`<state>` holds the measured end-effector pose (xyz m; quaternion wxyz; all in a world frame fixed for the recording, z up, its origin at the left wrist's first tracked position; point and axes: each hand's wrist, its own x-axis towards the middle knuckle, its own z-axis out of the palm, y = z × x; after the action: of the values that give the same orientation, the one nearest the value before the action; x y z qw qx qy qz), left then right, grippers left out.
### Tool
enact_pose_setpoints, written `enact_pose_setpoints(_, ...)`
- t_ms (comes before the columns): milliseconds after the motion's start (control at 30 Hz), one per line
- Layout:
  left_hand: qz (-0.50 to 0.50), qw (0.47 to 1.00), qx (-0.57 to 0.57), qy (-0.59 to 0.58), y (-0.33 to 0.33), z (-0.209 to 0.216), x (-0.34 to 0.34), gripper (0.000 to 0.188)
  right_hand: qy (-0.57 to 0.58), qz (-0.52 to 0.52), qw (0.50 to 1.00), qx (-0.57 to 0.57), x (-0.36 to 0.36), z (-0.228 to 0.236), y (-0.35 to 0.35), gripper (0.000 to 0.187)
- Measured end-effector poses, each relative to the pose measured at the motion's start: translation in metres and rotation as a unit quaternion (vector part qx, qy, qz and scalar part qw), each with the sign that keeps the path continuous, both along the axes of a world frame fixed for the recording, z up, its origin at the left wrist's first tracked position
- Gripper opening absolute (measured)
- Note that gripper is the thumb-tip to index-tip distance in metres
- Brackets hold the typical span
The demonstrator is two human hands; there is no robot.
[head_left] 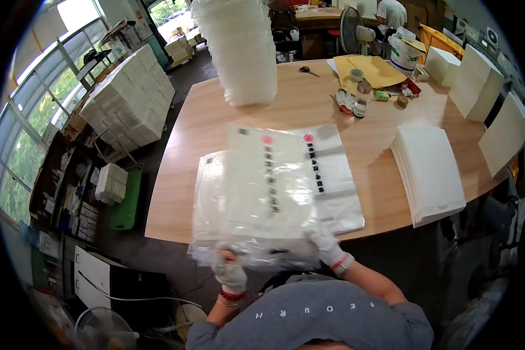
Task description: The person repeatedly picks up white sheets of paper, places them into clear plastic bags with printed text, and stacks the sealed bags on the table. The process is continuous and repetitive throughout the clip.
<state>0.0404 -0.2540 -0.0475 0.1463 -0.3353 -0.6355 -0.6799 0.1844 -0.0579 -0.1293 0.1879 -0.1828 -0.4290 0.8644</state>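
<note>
Both of my hands wear white gloves. A clear plastic bag (248, 192) with cream paper inside, printed with a red round mark and a column of black characters, is held up over the near side of the table and slightly blurred. My left hand (231, 273) is closed on its loose lower left edge. At the lower right corner my right hand (328, 246) grips the bag's side, the fingertips partly hidden. Beneath it, clear bags (207, 186) show at the left. To the right lies a pile of similar printed white bags (339, 186).
The wooden table (186, 125) carries a tall stack of clear plastic bags (242, 52) at the back, scissors (309, 71), yellow envelopes (376, 69), a jar (361, 99) and a white paper stack (431, 169) at right. A pedestal fan (350, 32) stands behind.
</note>
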Motion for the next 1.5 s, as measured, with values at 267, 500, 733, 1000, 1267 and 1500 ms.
enact_pose_setpoints(267, 0.063, 0.882, 0.127, -0.449, -0.113, -0.179, -0.169, 0.014, -0.223, 0.265, 0.928, 0.14, -0.106, -0.041, -0.078, 0.028)
enact_pose_setpoints(500, 0.081, 0.789, 0.106, -0.599, -0.178, -0.295, -0.105, 0.009, -0.241, 0.336, 0.897, 0.156, -0.041, -0.054, -0.048, 0.037)
enact_pose_setpoints(733, -0.334, 0.86, -0.385, -0.003, 0.071, -0.11, 0.027, 0.016, -0.301, 0.035, 0.952, 0.04, 0.074, -0.053, 0.014, 0.03)
enact_pose_setpoints(1000, -0.183, 0.851, -0.465, 0.162, 0.218, -0.139, 0.036, 0.012, -0.272, -0.063, 0.959, 0.047, 0.117, -0.029, 0.029, 0.028)
enact_pose_setpoints(1267, -0.352, 0.81, -0.468, -0.039, 0.231, -0.127, 0.003, 0.011, -0.157, -0.081, 0.983, -0.048, 0.025, -0.027, 0.068, 0.028)
enact_pose_setpoints(1500, -0.472, 0.689, 0.108, -0.539, 0.264, -0.119, -0.082, 0.01, -0.396, -0.175, 0.618, 0.657, 0.03, -0.08, 0.15, 0.029)
